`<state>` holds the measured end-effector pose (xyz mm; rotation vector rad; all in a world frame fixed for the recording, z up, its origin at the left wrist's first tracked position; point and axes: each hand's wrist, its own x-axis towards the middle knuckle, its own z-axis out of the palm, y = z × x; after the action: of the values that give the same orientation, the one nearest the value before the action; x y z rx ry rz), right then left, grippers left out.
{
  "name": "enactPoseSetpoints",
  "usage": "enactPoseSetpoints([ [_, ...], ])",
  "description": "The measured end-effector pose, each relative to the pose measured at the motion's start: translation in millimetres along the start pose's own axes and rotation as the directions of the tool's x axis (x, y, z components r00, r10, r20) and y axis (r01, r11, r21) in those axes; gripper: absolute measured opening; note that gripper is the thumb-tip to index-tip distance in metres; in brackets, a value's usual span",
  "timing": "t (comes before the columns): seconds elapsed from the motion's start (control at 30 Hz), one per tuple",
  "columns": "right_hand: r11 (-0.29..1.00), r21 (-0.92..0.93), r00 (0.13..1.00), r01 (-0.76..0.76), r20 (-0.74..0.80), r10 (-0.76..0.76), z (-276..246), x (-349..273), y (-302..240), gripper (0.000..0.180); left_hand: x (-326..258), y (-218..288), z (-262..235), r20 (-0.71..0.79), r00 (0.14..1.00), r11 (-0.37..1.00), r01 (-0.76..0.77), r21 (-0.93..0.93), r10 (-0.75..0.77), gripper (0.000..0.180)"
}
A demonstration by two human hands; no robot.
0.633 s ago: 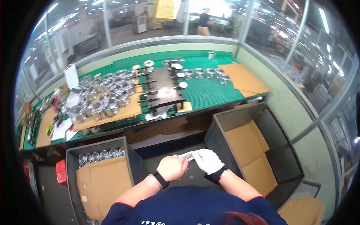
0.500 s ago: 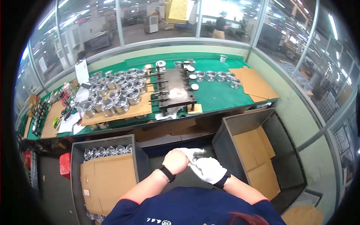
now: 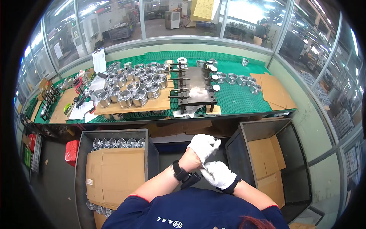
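Observation:
My left hand is raised in front of my chest, a white glove over its fingers and palm, the wrist bare. Its fingers are loosely bent and apart, with nothing in them. Just below and to the right, my right hand, also in a white glove, pinches the cuff of the left glove near the left wrist. A black watch-like band is on my left wrist, and a dark band circles the right one.
On the green-matted bench stand a gauge fixture with round dials and several shiny metal cylinders on cardboard. A grey bin with cardboard over metal parts is at left, another grey bin at right. A person stands beyond the glass.
The glove now sits further over my left hand, which has turned upward and right. My right hand has shifted toward the left wrist. The view has swung slightly left.

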<state>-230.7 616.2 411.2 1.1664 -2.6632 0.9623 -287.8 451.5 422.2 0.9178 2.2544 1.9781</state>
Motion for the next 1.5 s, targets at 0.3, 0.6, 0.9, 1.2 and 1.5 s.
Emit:
enactPoseSetpoints([
  [0.3,0.996,-0.081,0.988,-0.030,0.150,0.042,-3.7,9.9,-7.5,0.028,18.4,22.2,-5.1,0.093,0.995,0.978,0.063,-0.198,-0.045,0.034],
  [0.6,1.000,-0.008,0.998,0.025,0.052,-0.024,-20.7,24.8,-6.0,0.018,20.7,21.5,11.9,-0.139,0.964,0.973,-0.230,0.005,0.228,0.087],
  [0.9,0.971,-0.093,0.968,0.221,-0.098,-0.230,-13.8,14.9,-16.2,0.016,30.0,16.2,8.5,-0.408,0.894,0.929,-0.297,-0.222,0.188,0.052],
  [1.2,0.970,-0.033,0.955,0.241,-0.171,-0.243,-25.6,10.8,-14.1,0.013,26.6,-3.7,11.0,-0.224,0.940,0.670,-0.007,0.742,0.258,0.040],
  [1.5,0.996,0.040,0.974,-0.079,-0.209,0.086,-12.6,11.4,-9.6,0.030,-13.5,-36.7,31.3,0.165,0.976,0.182,-0.137,0.974,-0.144,0.041],
])
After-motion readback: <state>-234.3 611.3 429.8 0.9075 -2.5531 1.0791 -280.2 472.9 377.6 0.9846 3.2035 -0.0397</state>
